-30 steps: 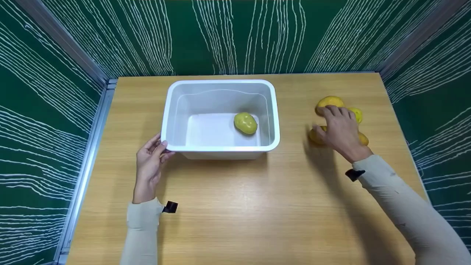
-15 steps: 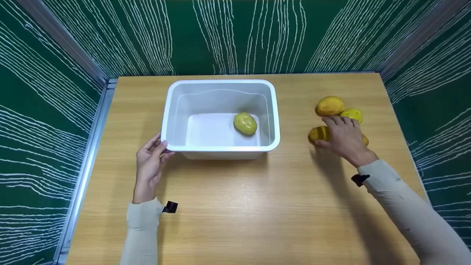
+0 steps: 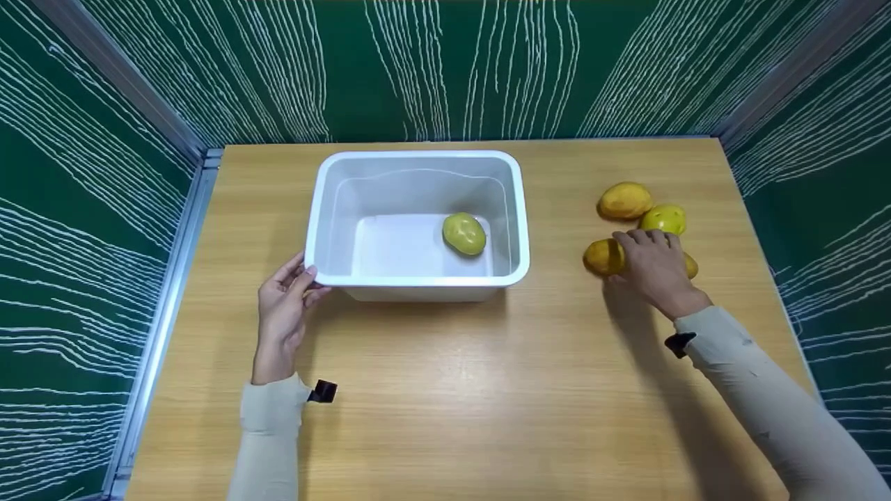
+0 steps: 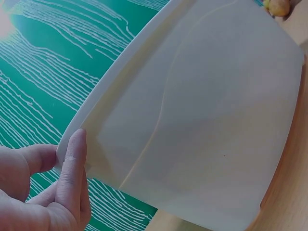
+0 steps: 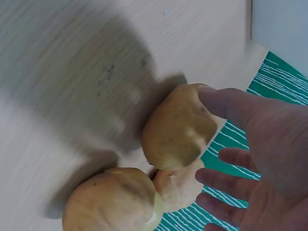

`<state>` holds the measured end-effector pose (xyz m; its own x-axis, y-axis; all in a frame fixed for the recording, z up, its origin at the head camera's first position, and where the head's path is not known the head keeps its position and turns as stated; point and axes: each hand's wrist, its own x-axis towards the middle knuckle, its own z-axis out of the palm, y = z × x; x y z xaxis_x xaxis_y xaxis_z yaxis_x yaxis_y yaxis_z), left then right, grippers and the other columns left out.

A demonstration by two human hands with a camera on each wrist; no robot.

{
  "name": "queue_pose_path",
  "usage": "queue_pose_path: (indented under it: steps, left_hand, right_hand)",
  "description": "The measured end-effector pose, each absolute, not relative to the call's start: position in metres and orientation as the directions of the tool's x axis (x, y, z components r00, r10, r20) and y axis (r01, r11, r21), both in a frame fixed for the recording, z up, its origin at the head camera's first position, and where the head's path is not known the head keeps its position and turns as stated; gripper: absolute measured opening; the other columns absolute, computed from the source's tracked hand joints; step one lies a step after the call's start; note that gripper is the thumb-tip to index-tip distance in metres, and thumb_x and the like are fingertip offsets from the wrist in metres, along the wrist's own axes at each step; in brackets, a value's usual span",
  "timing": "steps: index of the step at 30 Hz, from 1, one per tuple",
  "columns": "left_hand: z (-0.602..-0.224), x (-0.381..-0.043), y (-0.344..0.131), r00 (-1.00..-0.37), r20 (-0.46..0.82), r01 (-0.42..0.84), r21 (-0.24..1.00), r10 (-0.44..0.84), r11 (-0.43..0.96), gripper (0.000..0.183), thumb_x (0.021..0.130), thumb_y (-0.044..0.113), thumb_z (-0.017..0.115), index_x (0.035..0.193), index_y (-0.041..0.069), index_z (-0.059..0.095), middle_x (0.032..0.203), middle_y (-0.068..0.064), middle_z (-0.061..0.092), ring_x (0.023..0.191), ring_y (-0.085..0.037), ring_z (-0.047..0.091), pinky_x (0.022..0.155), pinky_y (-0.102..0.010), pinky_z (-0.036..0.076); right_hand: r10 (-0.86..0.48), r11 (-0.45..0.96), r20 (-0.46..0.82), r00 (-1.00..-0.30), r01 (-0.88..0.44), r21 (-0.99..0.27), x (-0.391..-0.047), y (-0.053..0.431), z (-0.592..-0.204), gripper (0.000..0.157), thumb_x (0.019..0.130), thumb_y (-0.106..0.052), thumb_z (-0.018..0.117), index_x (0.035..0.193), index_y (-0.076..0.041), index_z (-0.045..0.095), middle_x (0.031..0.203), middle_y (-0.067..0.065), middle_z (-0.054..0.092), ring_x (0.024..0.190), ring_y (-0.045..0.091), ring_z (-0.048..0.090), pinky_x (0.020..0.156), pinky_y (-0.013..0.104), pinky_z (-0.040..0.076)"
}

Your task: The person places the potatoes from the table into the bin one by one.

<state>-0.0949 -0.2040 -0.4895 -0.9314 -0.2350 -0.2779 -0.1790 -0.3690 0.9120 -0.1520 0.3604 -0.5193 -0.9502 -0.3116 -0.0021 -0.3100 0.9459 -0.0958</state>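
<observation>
My left hand (image 3: 282, 313) pinches the near-left corner of a white plastic tub (image 3: 418, 281) between thumb and fingers; the left wrist view shows its fingers (image 4: 72, 168) at the rim. Inside the tub lies one greenish-yellow mango (image 3: 464, 233). On the right, my right hand (image 3: 654, 268) reaches over two orange-yellow mangoes, a left one (image 3: 603, 257) and a right one (image 3: 690, 265), partly hidden by the hand. In the right wrist view the thumb (image 5: 228, 103) overlaps the end of the left mango (image 5: 178, 130), and the fingers are spread beyond it, not curled around it.
Behind the right hand lie an orange-yellow mango (image 3: 625, 200) and a brighter yellow, rounder fruit (image 3: 665, 218), close together. The wooden table (image 3: 445, 403) is bounded by green walls (image 3: 452, 69) with white wavy lines. Metal rails run along the sides.
The right hand has drawn back toward the person from the rear fruits to the two near mangoes, and its thumb has moved in toward the left one. Left hand and tub have stayed put.
</observation>
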Motion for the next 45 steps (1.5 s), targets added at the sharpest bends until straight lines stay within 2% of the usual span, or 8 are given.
queue_pose_path:
  steps: [10, 26, 36, 45]
  left_hand:
    - [-0.489, -0.096, -0.203, -0.923, -0.279, -0.177, 0.92, -0.265, -0.351, 0.047, 0.105, -0.007, 0.057, 0.151, -0.009, 0.048, 0.11, -0.011, 0.052, 0.068, -0.01, 0.066, 0.073, -0.018, 0.069]
    - [-0.487, -0.097, -0.202, -0.907, -0.305, -0.176, 0.901, -0.29, -0.397, 0.046, 0.105, -0.008, 0.057, 0.15, -0.012, 0.047, 0.109, -0.01, 0.052, 0.074, -0.011, 0.067, 0.074, -0.017, 0.068]
    - [-0.487, -0.097, -0.201, -0.918, -0.286, -0.154, 0.894, -0.273, -0.42, 0.046, 0.105, -0.01, 0.055, 0.15, -0.014, 0.046, 0.107, -0.01, 0.049, 0.07, -0.01, 0.066, 0.071, -0.015, 0.068]
    - [-0.487, -0.097, -0.202, -0.912, -0.297, -0.158, 0.891, -0.283, -0.426, 0.046, 0.104, -0.01, 0.056, 0.15, -0.013, 0.047, 0.107, -0.01, 0.05, 0.071, -0.01, 0.066, 0.072, -0.016, 0.068]
  right_hand:
    - [-0.295, 0.951, -0.011, -0.955, -0.293, -0.1, -0.153, 0.363, -0.529, 0.07, 0.081, -0.018, 0.094, 0.135, 0.007, 0.056, 0.129, 0.034, 0.061, 0.121, 0.057, 0.052, 0.108, 0.078, 0.042]
    - [-0.284, 0.95, -0.006, -0.959, -0.28, -0.139, -0.161, 0.364, -0.536, 0.061, 0.086, -0.015, 0.088, 0.133, 0.006, 0.055, 0.129, 0.036, 0.06, 0.12, 0.057, 0.053, 0.107, 0.079, 0.045]
    - [-0.279, 0.949, 0.009, -0.96, -0.277, -0.151, -0.165, 0.364, -0.54, 0.058, 0.084, -0.019, 0.091, 0.125, 0.003, 0.056, 0.119, 0.033, 0.064, 0.114, 0.055, 0.056, 0.097, 0.077, 0.05]
    - [-0.283, 0.947, -0.019, -0.959, -0.277, -0.16, -0.165, 0.364, -0.535, 0.057, 0.088, -0.023, 0.087, 0.128, 0.004, 0.057, 0.123, 0.034, 0.064, 0.117, 0.056, 0.054, 0.1, 0.079, 0.047]
